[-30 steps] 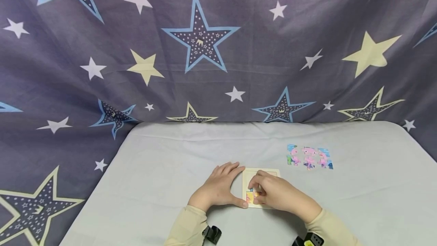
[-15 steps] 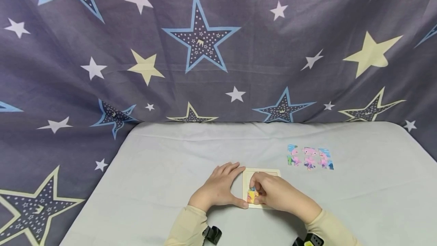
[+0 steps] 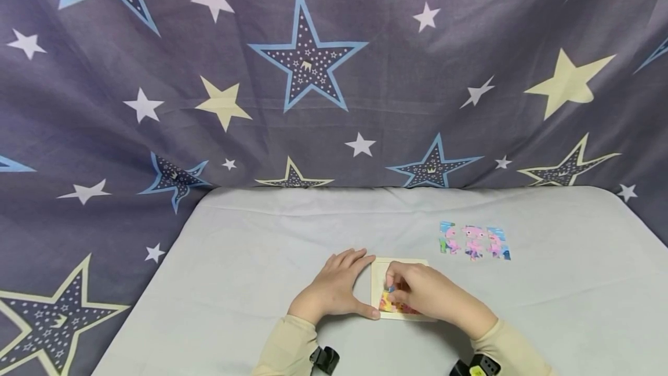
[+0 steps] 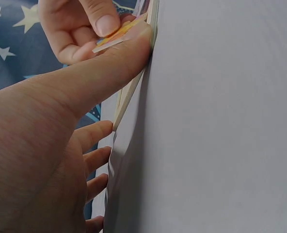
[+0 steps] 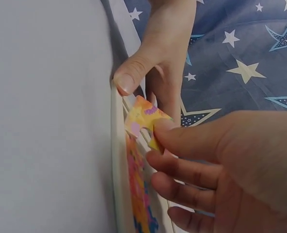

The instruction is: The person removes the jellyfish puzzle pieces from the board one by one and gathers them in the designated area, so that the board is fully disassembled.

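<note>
My right hand (image 3: pixel 425 292) pinches a yellow-orange jigsaw puzzle piece (image 5: pixel 146 115) between thumb and fingers, tilted above the near left corner of a pale puzzle tray (image 3: pixel 374 283). Printed pieces (image 5: pixel 139 194) lie in the tray along its near side; my right hand partly covers them in the head view. My left hand (image 3: pixel 334 288) rests at the tray's left side, fingers extended, its thumb (image 4: pixel 119 58) touching the near corner. In the left wrist view the left thumb hides part of the held piece.
Several loose puzzle pieces (image 3: pixel 473 241) with pink figures lie in a group beyond the tray to the right. A light grey cloth (image 3: pixel 261 237) covers the table. Behind it hangs a dark star-patterned curtain (image 3: pixel 323 126).
My right hand has shifted slightly right, and the pinched piece has turned and tilted. More of the pieces along the tray's near side now show. My left hand stays put.
</note>
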`<state>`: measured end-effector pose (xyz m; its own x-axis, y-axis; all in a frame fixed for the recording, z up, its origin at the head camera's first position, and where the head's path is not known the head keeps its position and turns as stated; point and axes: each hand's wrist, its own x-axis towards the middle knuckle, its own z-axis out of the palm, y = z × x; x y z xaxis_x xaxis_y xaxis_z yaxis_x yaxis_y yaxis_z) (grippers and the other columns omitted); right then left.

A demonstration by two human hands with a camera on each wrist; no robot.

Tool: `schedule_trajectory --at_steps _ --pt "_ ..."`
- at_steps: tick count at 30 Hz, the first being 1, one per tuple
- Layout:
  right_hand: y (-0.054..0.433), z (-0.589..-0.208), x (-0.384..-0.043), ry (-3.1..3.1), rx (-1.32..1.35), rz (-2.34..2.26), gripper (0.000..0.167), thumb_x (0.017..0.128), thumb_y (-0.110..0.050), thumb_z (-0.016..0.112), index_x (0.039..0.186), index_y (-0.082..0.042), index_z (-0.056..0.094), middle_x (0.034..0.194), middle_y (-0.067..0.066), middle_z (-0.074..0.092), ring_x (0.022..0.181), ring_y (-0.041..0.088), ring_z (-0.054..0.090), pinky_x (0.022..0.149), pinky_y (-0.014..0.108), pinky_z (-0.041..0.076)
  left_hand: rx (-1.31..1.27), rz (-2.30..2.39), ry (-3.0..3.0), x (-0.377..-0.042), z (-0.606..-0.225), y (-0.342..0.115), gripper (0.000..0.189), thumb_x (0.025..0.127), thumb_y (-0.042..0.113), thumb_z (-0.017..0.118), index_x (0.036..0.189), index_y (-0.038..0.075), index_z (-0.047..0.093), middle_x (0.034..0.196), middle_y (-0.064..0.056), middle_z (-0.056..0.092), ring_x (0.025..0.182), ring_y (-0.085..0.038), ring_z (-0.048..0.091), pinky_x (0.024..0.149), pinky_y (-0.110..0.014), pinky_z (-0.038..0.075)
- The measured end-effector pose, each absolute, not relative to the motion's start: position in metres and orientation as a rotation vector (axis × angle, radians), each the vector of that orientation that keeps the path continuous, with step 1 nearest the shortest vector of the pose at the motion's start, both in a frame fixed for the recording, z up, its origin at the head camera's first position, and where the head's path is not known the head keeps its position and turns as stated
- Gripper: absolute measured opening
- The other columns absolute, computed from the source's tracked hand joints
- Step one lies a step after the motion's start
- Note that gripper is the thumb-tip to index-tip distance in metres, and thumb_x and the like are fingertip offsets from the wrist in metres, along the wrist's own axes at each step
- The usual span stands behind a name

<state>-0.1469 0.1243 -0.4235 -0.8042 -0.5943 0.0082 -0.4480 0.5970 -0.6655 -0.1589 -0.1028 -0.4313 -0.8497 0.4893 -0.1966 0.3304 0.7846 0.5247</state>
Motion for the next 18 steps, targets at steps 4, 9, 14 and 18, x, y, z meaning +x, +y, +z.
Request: schedule_trajectory --at_steps 4,9,14,18 --pt "0.126 -0.421 -0.148 2.621 -0.900 -0.991 0.018 0.092 -0.015 0.079 0.091 -0.018 0.061 0.081 -0.014 0.066 0.071 -0.003 0.054 0.066 0.023 0.049 0.629 0.696 2.654 -0.159 -0.432 -0.103 0.106 0.072 0.052 0.092 0.159 0.017 0.043 0.169 -0.006 0.034 0.158 -0.031 0.025 0.132 -0.054 0.016" --pt "0.129 -0.416 -0.150 2.611 -0.913 -1.002 0.015 0.093 -0.019 0.078 0.089 -0.019 0.063 0.084 -0.014 0.071 0.075 -0.004 0.060 0.081 0.034 0.056 0.633 0.694 2.657 -0.160 -0.433 -0.103 0.107 0.072 0.052 0.092 0.160 0.017 0.042 0.169 -0.006 0.033 0.158 -0.031 0.024 0.132 -0.055 0.015" --pt "0.136 -0.412 -0.154 2.531 -0.883 -1.096 0.013 0.095 -0.018 0.076 0.089 -0.016 0.064 0.081 -0.011 0.071 0.071 -0.002 0.057 0.065 0.020 0.051 0.634 0.690 2.654 -0.160 -0.433 -0.103 0.107 0.072 0.052 0.092 0.160 0.017 0.042 0.169 -0.006 0.033 0.158 -0.032 0.024 0.132 -0.055 0.015" --pt "0.146 -0.409 -0.159 2.520 -0.840 -1.146 0.011 0.096 -0.016 0.074 0.090 -0.013 0.064 0.080 -0.008 0.068 0.070 0.001 0.056 0.063 0.020 0.050 0.627 0.686 2.651 -0.160 -0.433 -0.102 0.106 0.072 0.052 0.092 0.160 0.018 0.042 0.169 -0.006 0.033 0.158 -0.032 0.024 0.132 -0.055 0.015"
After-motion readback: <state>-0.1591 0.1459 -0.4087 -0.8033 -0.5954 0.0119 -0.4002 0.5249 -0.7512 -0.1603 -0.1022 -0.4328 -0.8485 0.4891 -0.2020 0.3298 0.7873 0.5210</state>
